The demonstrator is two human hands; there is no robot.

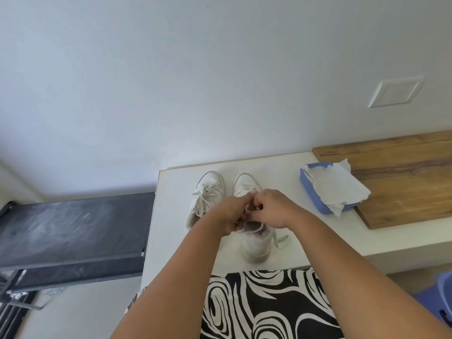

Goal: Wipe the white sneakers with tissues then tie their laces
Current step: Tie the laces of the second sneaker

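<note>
Two white sneakers stand side by side on a white counter (305, 231), toes pointing to the wall. The left sneaker (208, 192) shows a tied bow in its laces. Over the right sneaker (255, 238) both hands meet. My left hand (232, 214) and my right hand (271, 207) each pinch its lace above the tongue. One loose lace end (281, 239) trails on the counter to the right of that shoe. The hands hide the middle of the right sneaker.
A blue tray (315, 194) holding crumpled white tissue (340, 184) sits to the right, partly on a wooden board (403, 179). A dark treadmill-like surface (73, 228) lies left, below the counter's edge. A black-and-white patterned cloth (264, 307) is at the near edge.
</note>
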